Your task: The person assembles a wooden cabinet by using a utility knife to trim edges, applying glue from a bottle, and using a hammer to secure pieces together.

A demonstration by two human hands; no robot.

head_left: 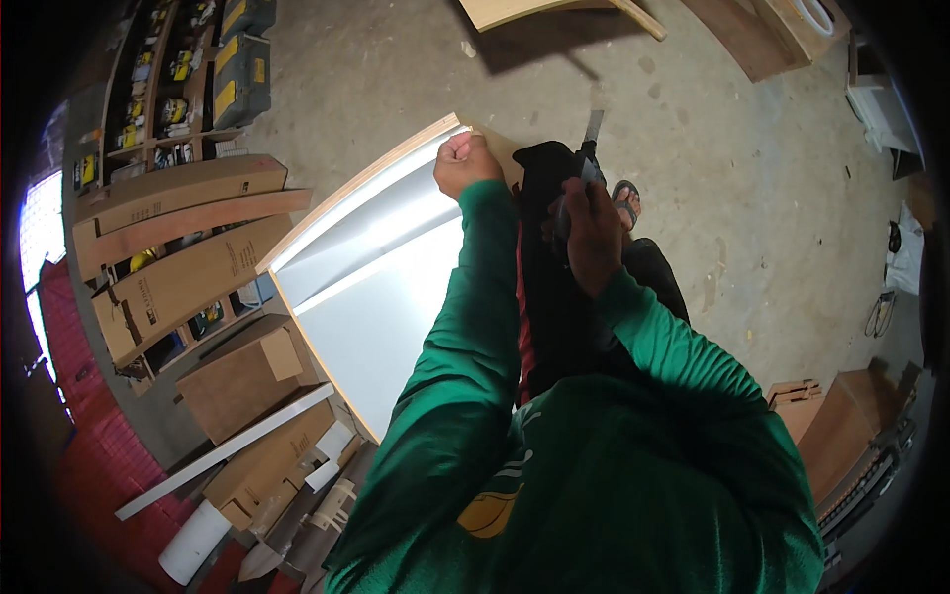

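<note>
A box-like wooden cabinet (381,317) with a glossy white inside and a pale wood edge lies to my left. My left hand (467,163) is closed in a fist at its far corner, by the end of the wood edge. Whatever its curled fingers hold, if anything, is hidden. In my right hand (591,233), fingers wrapped round it, is a dark handled tool (590,166) with a flat grey blade-like tip pointing away from me. Its exact kind does not show, and the hand covers most of its body. The tool is apart from the cabinet, over my right leg.
Long cardboard boxes (193,282), a brown board (203,226) and a white strip (228,450) crowd the left. Shelves (153,89) and grey-yellow toolboxes (242,84) stand at far left. A wooden piece (524,12) lies ahead on the concrete floor (752,218); a cable (879,315) is at right.
</note>
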